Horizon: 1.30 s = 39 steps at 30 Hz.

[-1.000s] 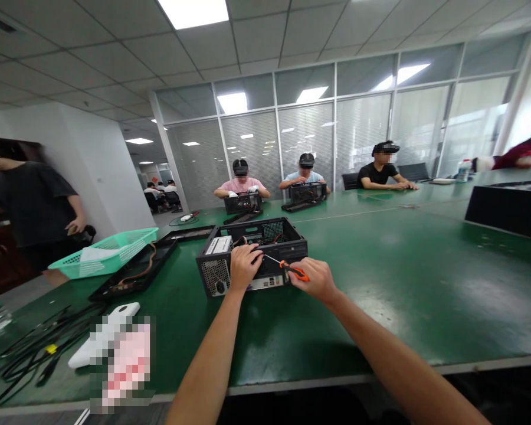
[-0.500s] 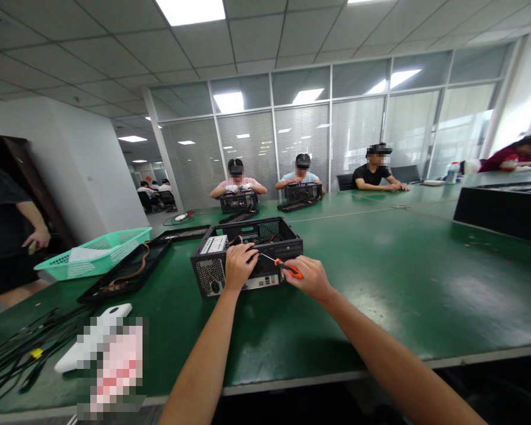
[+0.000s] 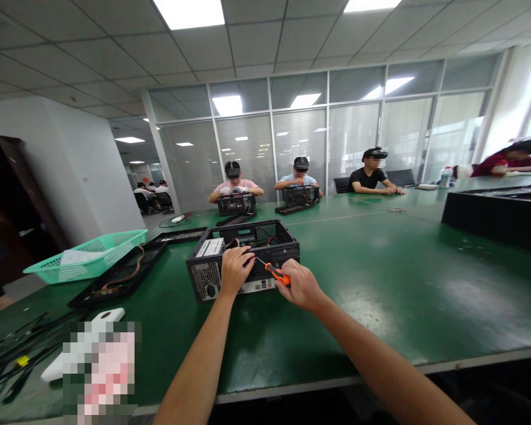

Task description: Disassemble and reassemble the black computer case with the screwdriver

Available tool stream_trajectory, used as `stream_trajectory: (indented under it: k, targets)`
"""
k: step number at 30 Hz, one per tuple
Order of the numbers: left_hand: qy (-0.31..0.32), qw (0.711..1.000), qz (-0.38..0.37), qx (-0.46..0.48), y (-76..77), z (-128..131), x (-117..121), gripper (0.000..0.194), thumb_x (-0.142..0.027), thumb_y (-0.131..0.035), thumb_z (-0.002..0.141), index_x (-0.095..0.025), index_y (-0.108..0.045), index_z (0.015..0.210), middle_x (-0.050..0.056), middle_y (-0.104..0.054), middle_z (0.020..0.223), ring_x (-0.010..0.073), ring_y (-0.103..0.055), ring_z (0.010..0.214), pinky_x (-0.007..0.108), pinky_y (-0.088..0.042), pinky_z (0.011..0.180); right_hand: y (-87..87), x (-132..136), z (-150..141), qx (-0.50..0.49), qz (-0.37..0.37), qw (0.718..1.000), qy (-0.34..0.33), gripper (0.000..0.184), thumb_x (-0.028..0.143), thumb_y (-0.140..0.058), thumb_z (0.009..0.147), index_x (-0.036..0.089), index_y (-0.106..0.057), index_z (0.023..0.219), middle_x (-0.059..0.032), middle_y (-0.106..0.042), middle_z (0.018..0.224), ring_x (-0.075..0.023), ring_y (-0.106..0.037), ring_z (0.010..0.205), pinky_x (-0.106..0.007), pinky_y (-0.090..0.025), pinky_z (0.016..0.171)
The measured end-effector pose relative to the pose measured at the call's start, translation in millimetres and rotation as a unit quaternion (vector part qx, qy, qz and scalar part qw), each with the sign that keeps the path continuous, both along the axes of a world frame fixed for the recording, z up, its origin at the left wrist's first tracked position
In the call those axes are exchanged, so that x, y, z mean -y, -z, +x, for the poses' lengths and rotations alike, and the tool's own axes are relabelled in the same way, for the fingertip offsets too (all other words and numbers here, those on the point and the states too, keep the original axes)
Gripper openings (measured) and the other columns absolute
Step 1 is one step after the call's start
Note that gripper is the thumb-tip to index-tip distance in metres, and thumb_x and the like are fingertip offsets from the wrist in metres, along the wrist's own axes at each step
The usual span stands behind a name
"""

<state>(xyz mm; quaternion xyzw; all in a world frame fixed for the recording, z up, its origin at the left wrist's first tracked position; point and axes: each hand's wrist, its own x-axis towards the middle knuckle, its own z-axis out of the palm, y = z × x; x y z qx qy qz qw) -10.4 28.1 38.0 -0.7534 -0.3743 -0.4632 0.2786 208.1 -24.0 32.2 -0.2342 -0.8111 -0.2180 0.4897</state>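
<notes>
An open black computer case (image 3: 272,242) stands on the green table (image 3: 380,283), its rear panel toward me. My left hand (image 3: 234,270) rests on the case's near top edge with fingers curled over it. My right hand (image 3: 300,285) is closed around an orange-handled screwdriver (image 3: 276,274). The screwdriver's thin shaft points left and up toward the case's rear edge, close to my left fingers.
A black side panel (image 3: 128,268) and a green plastic basket (image 3: 88,255) lie to the left. Black cables (image 3: 13,354) and a white object (image 3: 101,317) sit near the front-left edge. Another black case (image 3: 500,215) stands at right. Several people sit across the table with their own cases.
The view has drifted so everything sits slightly lower and to the left. The standing person at left has gone almost out of frame. Both hands stay at the case.
</notes>
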Motion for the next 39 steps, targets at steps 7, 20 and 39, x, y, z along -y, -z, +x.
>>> stream_trajectory:
  k: [7, 20, 39]
  targets:
    - [-0.002, 1.000, -0.005, -0.004, -0.4, -0.3, -0.2, 0.011, -0.024, -0.056, 0.082, -0.023, -0.065, 0.088, 0.004, -0.064, 0.109, 0.0212, -0.056, 0.101, 0.042, -0.037, 0.091, -2.7, 1.4, 3.9, 0.027, 0.081, 0.996, -0.040, 0.022, 0.023, -0.051, 0.085, 0.019, -0.056, 0.106, -0.0033, -0.048, 0.079, -0.0128, -0.045, 0.069, -0.026, -0.042, 0.063]
    - [-0.004, 1.000, -0.013, 0.002, -0.1, 0.6, 0.6, 0.011, -0.025, -0.055, 0.083, -0.024, -0.065, 0.088, 0.004, -0.064, 0.109, 0.0217, -0.056, 0.102, 0.042, -0.037, 0.092, 4.6, -5.3, 8.4, -0.022, 0.103, 0.992, -0.071, 0.018, 0.033, -0.064, 0.078, 0.017, -0.060, 0.086, -0.0019, -0.054, 0.071, -0.0113, -0.049, 0.064, -0.024, -0.042, 0.058]
    - [-0.007, 1.000, -0.014, -0.007, -1.0, 0.9, 1.4, 0.013, -0.025, -0.055, 0.083, -0.024, -0.066, 0.090, 0.004, -0.063, 0.110, 0.0215, -0.055, 0.102, 0.042, -0.037, 0.091, 2.6, 1.8, 5.7, 0.017, 0.070, 0.997, -0.038, 0.027, 0.022, -0.050, 0.086, 0.023, -0.057, 0.112, -0.0029, -0.053, 0.083, -0.0098, -0.049, 0.068, -0.021, -0.042, 0.061]
